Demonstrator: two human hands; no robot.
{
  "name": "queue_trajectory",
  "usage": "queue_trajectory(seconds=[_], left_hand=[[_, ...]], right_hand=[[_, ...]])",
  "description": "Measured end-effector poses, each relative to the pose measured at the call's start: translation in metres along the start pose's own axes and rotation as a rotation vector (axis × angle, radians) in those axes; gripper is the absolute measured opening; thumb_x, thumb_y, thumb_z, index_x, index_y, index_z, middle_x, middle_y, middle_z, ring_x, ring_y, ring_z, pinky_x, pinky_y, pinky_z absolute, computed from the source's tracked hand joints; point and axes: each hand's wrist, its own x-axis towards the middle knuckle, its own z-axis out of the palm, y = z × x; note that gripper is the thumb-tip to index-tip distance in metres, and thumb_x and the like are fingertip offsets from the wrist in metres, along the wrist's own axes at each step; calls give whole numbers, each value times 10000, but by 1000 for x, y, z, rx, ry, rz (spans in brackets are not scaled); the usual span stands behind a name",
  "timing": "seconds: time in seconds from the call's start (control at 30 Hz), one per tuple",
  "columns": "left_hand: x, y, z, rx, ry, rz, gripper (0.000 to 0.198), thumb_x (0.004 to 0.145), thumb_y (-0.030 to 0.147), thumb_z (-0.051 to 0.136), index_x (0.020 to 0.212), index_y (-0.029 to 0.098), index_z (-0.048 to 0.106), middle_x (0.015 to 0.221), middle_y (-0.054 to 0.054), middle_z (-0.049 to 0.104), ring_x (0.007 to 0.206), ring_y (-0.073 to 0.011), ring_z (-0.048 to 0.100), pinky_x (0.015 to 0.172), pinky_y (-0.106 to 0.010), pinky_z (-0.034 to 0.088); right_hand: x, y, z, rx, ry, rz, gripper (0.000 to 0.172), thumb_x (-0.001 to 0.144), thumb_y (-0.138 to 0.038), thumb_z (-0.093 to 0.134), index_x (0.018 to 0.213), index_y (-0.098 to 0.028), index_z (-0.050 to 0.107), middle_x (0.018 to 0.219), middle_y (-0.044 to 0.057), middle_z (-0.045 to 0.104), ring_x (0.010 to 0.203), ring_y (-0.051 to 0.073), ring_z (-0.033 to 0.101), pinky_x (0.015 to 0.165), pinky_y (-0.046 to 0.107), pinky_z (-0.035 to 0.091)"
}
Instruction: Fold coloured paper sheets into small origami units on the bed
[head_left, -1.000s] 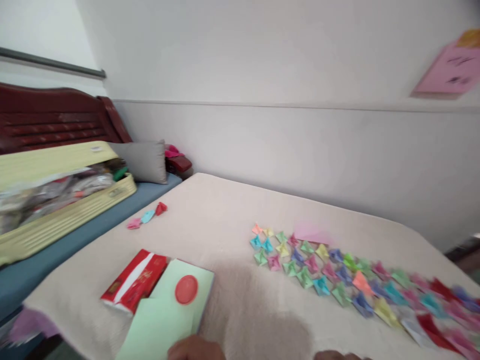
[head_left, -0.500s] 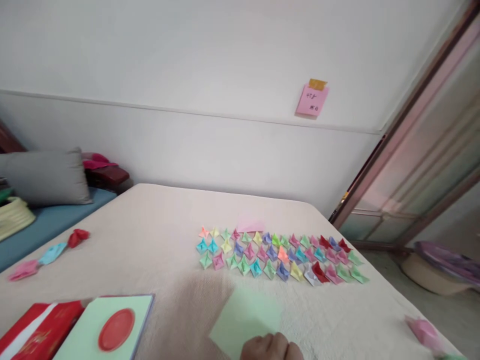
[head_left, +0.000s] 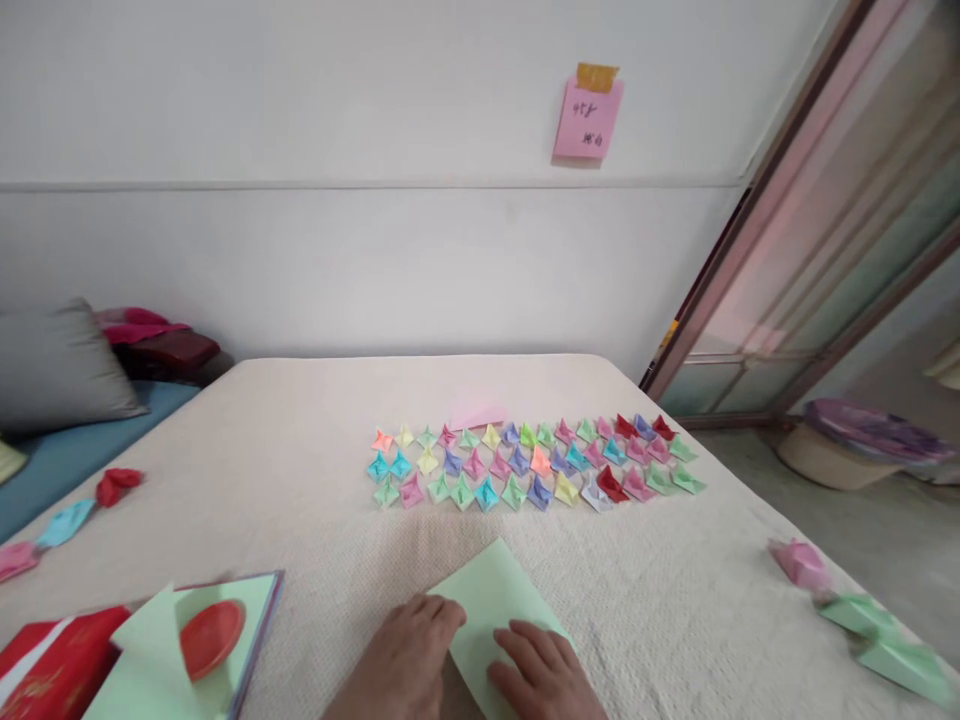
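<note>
A sheet of light green paper [head_left: 499, 595] lies on the cream-covered surface in front of me, one corner pointing away. My left hand [head_left: 409, 655] has its fingers closed over the sheet's left edge; its thumb is hidden. On the sheet's near right part rests my right hand [head_left: 544, 675], fingers apart and pressing flat. Beyond the sheet, several small folded paper pieces [head_left: 487, 493] in many colours stand in three rows.
At lower left, a red round dish [head_left: 212, 638] sits on green paper [head_left: 259, 600], beside a red packet [head_left: 64, 660]. Folded red paper [head_left: 118, 485] lies near the left edge. Folded pink [head_left: 801, 563] and green papers [head_left: 885, 640] lie along the right edge.
Both hands are now on the green sheet; before, only one closed hand showed at its near edge. A green sheet by the red dish now curls upward. The view has shifted.
</note>
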Motion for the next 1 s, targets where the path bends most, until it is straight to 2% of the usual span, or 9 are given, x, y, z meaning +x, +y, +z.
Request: queue_trajectory(seconds=[0.13,0.23,0.33,0.43,0.57,0.73,0.8,0.9,1.0], left_hand=[[14,-9,31,1,-90,72,694,590,95,526,1273,204,478,1317,-58,530,1209,-247,443,1026,-378,325],[23,-8,48,59,-107,50,746,592,129,564,1325,190,437,1425,-91,433,1300,-305,348,1065,-467,256],[23,1,47,61,-92,53,647,641,140,525,1284,188,478,1351,-98,508,1220,-299,442,1014,-463,330],[18,11,37,59,-111,67,568,645,112,484,1205,194,525,1195,-85,602,1080,-270,540,921,-425,417],[15,13,36,121,-92,75,492,644,109,500,1128,174,556,1132,-96,612,1043,-275,546,885,-423,439],[15,9,53,200,-27,107,512,679,199,588,1185,153,531,1304,-155,514,1182,-334,457,960,-490,384],[14,10,54,219,-5,116,479,724,217,573,1194,136,535,1319,-173,501,1201,-343,442,971,-507,371],[12,15,49,248,-14,122,368,722,206,598,1078,111,612,1191,-171,585,1140,-339,486,935,-488,408],[13,20,49,237,-94,127,287,731,165,573,997,91,649,1048,-165,649,1041,-321,550,877,-453,448]], right_hand=[[1,11,-4,33,-107,171,89,718,-177,683,761,-226,622,984,37,701,965,240,622,843,358,439],[7,14,-13,89,-213,270,155,720,-108,699,652,-215,610,861,3,677,858,191,624,770,299,443],[10,14,-18,114,-292,288,186,725,-115,719,610,-201,600,765,-18,637,739,156,599,659,258,422],[9,14,-18,105,-301,251,200,722,-143,738,590,-191,596,745,-17,631,735,166,596,651,271,415],[11,12,-23,169,-299,209,220,757,-138,703,566,-186,605,728,-3,644,747,173,615,674,280,447],[8,21,-32,400,-227,156,288,881,-148,497,722,-234,721,1007,85,713,1089,233,602,889,359,479],[5,27,-32,499,-189,203,299,885,-179,476,759,-238,741,1088,112,699,1177,250,551,915,383,482],[5,31,-31,623,-153,348,283,863,-201,493,739,-220,747,1118,141,686,1198,265,536,908,393,495],[10,29,-36,629,-238,404,232,803,-157,523,779,-219,745,1151,126,674,1193,263,542,939,407,473]])
